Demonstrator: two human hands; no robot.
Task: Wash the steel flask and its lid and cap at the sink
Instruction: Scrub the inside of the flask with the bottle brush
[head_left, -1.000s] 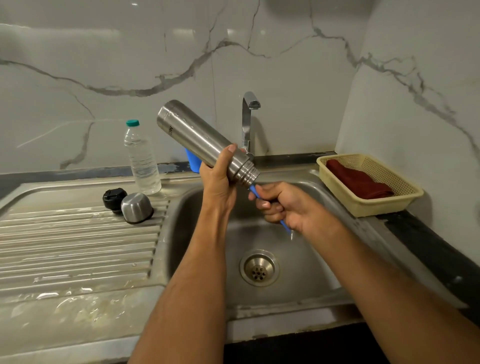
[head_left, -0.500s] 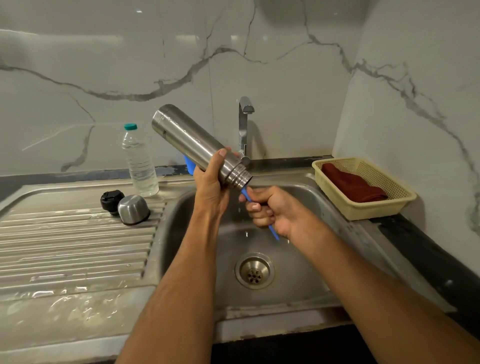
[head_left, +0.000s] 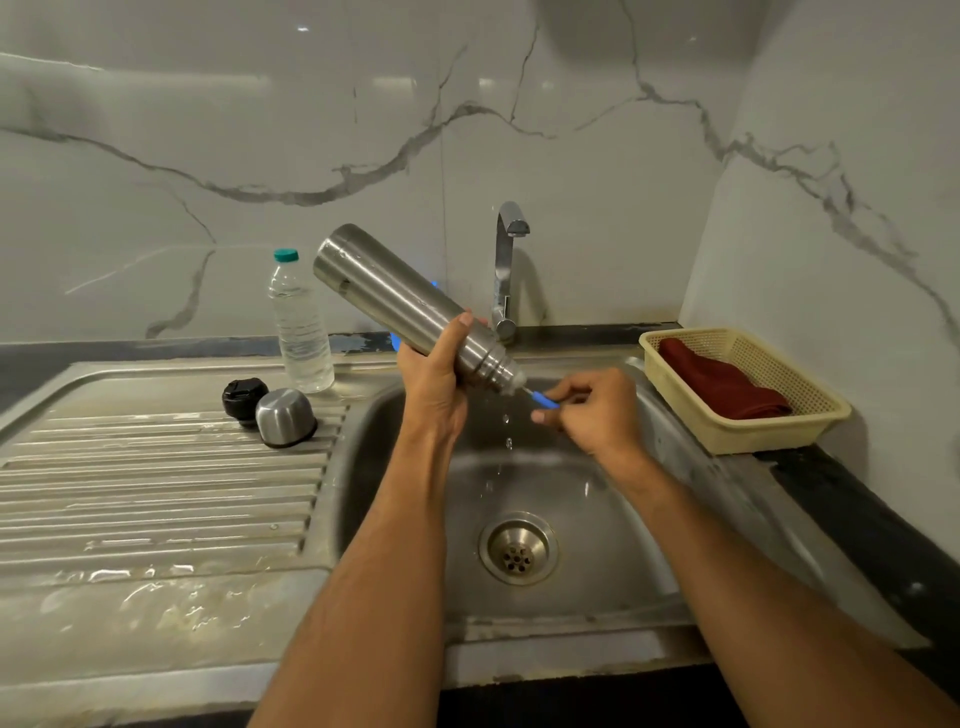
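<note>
My left hand grips the steel flask near its neck, tilted with the mouth pointing down and right over the sink basin. My right hand holds the blue handle of a bottle brush whose head sits at the flask's mouth. Water drops fall from the mouth into the basin. The black lid and the steel cap lie side by side on the drainboard, left of the basin.
A clear plastic water bottle with a teal cap stands behind the cap. The tap rises behind the basin. A cream basket with a red cloth sits at the right on the dark counter. The drain lies in the basin's middle.
My right hand has drawn the brush out and to the right, so less of it is inside the flask. The flask stays tilted in my left hand; water now drips from its mouth.
</note>
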